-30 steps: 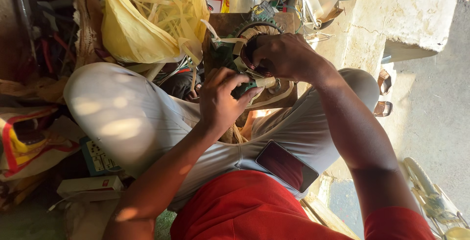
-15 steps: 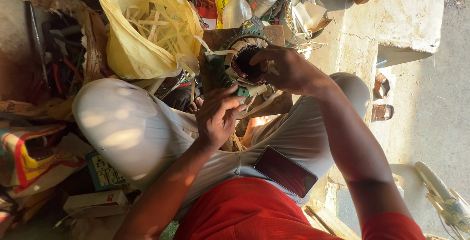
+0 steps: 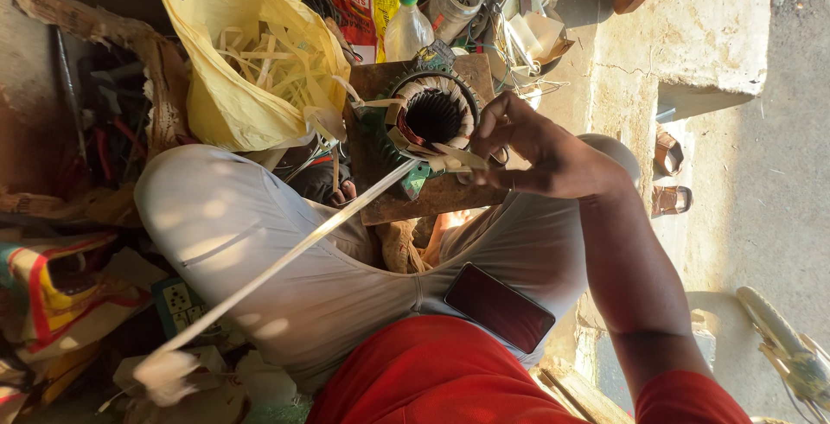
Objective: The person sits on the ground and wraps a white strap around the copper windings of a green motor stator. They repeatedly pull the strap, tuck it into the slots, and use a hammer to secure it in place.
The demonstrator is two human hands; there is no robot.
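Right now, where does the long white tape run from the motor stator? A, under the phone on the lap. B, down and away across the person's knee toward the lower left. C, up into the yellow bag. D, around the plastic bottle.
B: the white tape leaves the stator beside the right hand and stretches taut across the knee to the lower left.

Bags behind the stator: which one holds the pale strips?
The plain yellow plastic bag, open with strips inside; the printed red-and-yellow bag beside it shows none.
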